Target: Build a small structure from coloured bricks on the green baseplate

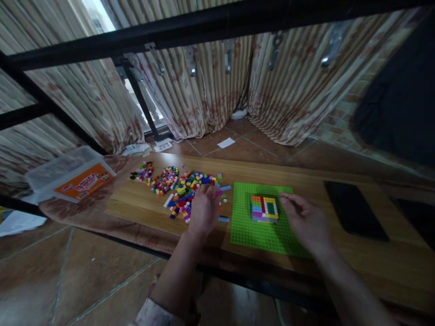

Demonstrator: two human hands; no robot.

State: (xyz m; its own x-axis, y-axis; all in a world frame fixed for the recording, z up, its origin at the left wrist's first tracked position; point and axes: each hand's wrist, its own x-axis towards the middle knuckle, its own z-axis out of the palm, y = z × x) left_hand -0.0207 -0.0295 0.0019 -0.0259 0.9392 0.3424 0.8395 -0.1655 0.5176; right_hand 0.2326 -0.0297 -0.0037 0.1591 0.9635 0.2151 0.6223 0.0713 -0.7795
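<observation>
Squarish brick block (264,208), studs up, on green baseplate (246,235)

Wooden tabletop (136,203): loose colourful bricks (185,184), green baseplate (245,231), flat black slab (355,210)

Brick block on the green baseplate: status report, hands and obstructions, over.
Left hand at loose bricks, grip unclear. Right hand beside brick block, grip unclear. Brick block sits on green baseplate; no obstruction seen.
</observation>
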